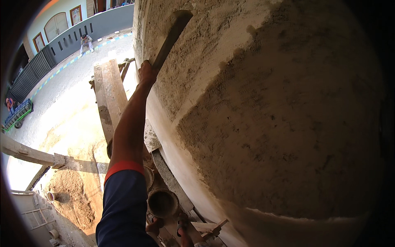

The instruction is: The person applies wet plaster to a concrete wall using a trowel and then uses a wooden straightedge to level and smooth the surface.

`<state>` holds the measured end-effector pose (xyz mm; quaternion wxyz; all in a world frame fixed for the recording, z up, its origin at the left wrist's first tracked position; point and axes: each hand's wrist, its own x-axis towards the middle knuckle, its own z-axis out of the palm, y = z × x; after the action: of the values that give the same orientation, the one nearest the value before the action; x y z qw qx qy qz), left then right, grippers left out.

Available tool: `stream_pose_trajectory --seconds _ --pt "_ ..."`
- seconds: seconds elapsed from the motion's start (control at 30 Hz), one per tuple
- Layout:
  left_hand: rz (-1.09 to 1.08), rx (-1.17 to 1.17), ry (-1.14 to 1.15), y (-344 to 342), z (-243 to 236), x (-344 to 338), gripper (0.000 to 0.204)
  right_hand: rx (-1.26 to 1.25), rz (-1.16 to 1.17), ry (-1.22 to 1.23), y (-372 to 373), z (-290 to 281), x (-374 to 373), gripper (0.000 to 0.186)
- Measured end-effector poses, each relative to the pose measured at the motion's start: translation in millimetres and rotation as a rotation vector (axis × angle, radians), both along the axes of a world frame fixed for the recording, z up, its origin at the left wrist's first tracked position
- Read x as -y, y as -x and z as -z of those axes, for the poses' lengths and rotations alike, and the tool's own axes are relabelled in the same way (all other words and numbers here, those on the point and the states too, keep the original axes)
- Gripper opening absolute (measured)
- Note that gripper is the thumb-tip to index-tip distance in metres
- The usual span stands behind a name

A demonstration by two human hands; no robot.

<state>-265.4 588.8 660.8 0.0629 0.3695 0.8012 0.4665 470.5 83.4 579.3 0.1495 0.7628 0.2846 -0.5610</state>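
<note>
Where plaster (193, 70) roughens, the left hand (147, 74) holds a bar (173, 38).

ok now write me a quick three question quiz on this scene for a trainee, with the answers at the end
1. Pick one. The left hand is holding: a) a paintbrush, b) a long flat bar, c) a shovel.
2. True or false? A round bucket stands close to the person's feet.
3. Fill the gap. The dark blue sleeve ends in a ____ band.

Key: 1 b; 2 true; 3 red.
</note>
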Motion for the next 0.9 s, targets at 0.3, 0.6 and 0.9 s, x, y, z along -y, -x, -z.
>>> stream_pose_trajectory --seconds 0.3,0.6,0.9 --pt "0.152 0.031 0.129 -49.9 18.3 -49.0 0.052 0.016 0.075 -0.006 10.4 -0.6 12.2 0.028" --pt "0.26 0.05 -0.09 -47.8 13.5 -49.6 0.102 0.023 0.127 -0.007 11.5 -4.2 31.9 0.029" --pt "0.257 -0.159 -0.34 -126.8 37.6 73.8 0.071 0.059 0.219 0.01 -8.7 -32.2 114.0 0.03"
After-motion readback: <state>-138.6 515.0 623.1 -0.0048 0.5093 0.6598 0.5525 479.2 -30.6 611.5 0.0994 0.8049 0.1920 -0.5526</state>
